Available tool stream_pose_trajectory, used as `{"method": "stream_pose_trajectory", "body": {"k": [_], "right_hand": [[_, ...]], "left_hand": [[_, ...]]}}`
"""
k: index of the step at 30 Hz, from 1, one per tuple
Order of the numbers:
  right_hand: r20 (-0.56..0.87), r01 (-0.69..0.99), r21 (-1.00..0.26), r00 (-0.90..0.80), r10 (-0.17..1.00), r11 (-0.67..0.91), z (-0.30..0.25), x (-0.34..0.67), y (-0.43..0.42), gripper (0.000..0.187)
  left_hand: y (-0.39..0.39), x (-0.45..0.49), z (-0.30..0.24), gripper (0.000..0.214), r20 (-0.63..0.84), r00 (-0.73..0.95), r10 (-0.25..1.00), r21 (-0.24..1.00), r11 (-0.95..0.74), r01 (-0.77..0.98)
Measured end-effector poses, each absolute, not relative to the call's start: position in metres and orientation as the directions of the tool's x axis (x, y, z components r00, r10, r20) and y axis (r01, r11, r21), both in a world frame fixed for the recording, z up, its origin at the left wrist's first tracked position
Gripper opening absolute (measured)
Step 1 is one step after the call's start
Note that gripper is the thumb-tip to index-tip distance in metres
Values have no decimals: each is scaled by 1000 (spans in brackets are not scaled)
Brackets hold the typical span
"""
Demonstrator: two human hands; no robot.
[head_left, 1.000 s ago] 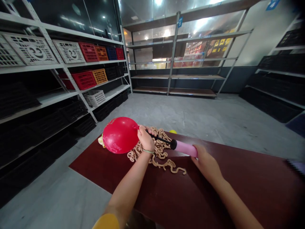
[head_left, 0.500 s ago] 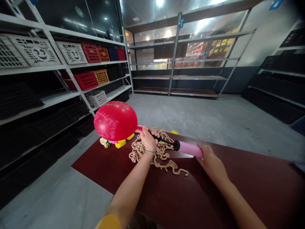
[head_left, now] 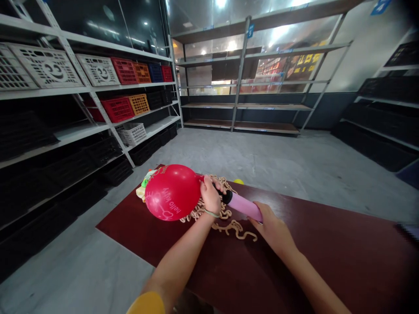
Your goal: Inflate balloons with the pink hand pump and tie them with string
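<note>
An inflated red balloon [head_left: 173, 192] with pale "hello kitty" print sits to the left of my hands, its neck at my left hand [head_left: 212, 195]. The fingers of that hand are closed around the balloon's neck and the black handle end of a balloon pump. My right hand [head_left: 273, 226] grips the far end of the pump's pink barrel [head_left: 244, 206]. Little or none of the black rod shows between handle and barrel. Beneath my left hand lies a heap of beige rope-like strands [head_left: 225, 213], partly hidden by the hand and balloon.
The dark red table [head_left: 327, 231] carries all of this. Uninflated balloons [head_left: 141, 192] peek out behind the red one, and something yellow [head_left: 238, 181] shows at the far table edge. Shelves with coloured crates [head_left: 118, 109] stand left; a metal rack [head_left: 240, 78] stands ahead.
The pump has been pushed together: my right hand moved left toward my left hand, and the rod slid into the barrel. The balloon swung down and right, covering more of the strands.
</note>
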State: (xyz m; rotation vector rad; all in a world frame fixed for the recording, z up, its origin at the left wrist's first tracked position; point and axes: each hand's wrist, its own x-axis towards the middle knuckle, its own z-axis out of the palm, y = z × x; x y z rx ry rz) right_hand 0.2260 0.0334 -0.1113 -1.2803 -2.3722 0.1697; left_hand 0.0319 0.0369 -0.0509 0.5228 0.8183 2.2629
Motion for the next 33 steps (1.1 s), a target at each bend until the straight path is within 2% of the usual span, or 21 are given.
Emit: {"method": "stream_pose_trajectory", "body": {"k": [5,9,12,15,22,26,33], "right_hand": [[296,844,-214,-424,856,491,-111,252,53,40],[308,888,-198,-345,887,414,-113,278,69,37],[331,897,-211,-308,892,388,-114,280,70,35],[313,872,-232,-353,882,431,-114,260,58,34],[304,772,-354,-439,846,528,-111,222,32,39],[296,795,-295,-452,841,531,-112,242,46,40],[283,915,-195,-293,914,353,-112,278,68,41]], "left_hand": [[37,18,-45,42,109,-736,668,664,-600,-446],[34,9,-35,35,89,-777,623,637,-635,-436],[31,8,-29,30,86,-793,603,619,-656,-431],[30,10,-29,30,81,-805,588,615,-665,-424],[37,30,-51,44,126,-712,691,683,-581,-442],[37,30,-51,41,122,-731,672,691,-586,-424],[31,2,-31,30,88,-802,590,634,-654,-412]]}}
